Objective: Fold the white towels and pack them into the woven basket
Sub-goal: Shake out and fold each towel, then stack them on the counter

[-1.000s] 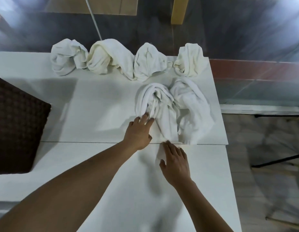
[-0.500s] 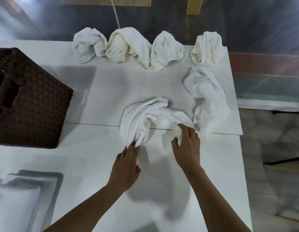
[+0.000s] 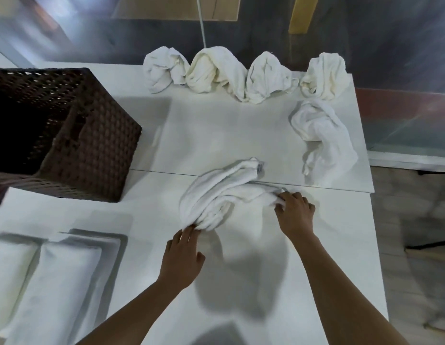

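A crumpled white towel (image 3: 224,195) lies on the white table (image 3: 216,130) in front of me. My left hand (image 3: 183,257) pinches its near left end with the fingertips. My right hand (image 3: 295,210) grips its right edge with curled fingers. A dark brown woven basket (image 3: 92,150) stands at the left, its inside dark. Two folded white towels (image 3: 52,282) lie at the near left. Another crumpled towel (image 3: 321,140) lies at the right. Several bunched towels (image 3: 241,70) line the table's far edge.
The table's right edge (image 3: 373,220) drops to a tiled floor. A seam (image 3: 166,171) runs across the tabletop between two panels. Beyond the far edge are a dark wall and a thin metal pole (image 3: 201,21).
The towel has been dragged from beside the right-hand towel toward me and to the left. Both hands came along with it; the view shifted, showing the basket and the folded towels.
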`<state>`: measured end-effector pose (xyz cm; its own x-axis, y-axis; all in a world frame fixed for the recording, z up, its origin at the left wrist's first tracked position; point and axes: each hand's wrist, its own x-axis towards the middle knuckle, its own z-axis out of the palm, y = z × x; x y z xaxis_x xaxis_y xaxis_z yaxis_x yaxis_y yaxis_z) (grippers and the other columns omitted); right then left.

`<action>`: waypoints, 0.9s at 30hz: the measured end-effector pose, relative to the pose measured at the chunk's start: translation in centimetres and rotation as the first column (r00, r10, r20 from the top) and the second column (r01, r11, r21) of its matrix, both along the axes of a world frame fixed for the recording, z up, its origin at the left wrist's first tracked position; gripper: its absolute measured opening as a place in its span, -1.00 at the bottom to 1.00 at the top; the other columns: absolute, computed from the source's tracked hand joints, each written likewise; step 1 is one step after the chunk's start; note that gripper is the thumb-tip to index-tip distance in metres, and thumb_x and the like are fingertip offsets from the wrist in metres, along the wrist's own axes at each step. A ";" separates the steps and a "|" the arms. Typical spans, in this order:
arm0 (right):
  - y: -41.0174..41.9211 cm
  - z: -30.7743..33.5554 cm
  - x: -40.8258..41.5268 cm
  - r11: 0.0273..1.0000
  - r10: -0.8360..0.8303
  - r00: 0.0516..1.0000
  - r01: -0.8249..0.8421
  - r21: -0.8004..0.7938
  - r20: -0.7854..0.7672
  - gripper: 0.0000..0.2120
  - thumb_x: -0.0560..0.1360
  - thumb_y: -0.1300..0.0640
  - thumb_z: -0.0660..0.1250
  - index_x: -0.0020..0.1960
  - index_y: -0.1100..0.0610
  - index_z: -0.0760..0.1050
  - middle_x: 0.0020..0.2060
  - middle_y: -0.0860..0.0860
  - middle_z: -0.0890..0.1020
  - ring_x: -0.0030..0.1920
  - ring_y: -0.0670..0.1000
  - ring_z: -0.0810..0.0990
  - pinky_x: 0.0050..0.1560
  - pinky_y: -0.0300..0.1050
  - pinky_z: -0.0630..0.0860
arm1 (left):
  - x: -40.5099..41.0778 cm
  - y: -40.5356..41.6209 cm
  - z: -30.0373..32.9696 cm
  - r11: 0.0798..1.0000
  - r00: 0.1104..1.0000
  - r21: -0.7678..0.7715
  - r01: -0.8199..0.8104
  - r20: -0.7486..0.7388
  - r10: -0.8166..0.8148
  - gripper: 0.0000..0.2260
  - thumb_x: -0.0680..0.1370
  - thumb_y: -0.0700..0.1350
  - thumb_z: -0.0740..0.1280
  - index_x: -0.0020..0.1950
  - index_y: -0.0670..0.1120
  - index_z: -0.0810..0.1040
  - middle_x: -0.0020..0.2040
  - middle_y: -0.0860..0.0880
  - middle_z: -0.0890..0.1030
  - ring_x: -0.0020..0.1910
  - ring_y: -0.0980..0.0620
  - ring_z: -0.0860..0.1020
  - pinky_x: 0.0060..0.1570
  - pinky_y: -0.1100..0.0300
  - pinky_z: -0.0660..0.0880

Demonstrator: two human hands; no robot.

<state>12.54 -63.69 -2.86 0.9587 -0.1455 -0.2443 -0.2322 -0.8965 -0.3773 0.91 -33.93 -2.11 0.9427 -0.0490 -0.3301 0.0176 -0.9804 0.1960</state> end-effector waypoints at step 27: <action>12.6 29.1 -13.7 0.431 -0.223 0.969 0.002 0.902 0.105 -0.83 0.53 0.32 0.46 0.09 0.15 0.69 -0.07 0.07 0.77 -0.04 0.00 0.72 -0.05 -0.22 0.64 | -3.5 3.0 24.0 0.635 0.908 -0.704 0.318 0.419 0.010 -0.78 0.69 -0.10 0.21 0.23 0.13 0.57 -0.03 0.30 0.60 -0.04 0.17 0.56 -0.04 0.34 0.45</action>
<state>-1.16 -51.12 26.24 0.9891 -0.0625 -0.1333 -0.1339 -0.0052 -0.9910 -2.58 -30.95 21.87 0.9304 -0.2769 0.2401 -0.3492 -0.4710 0.8101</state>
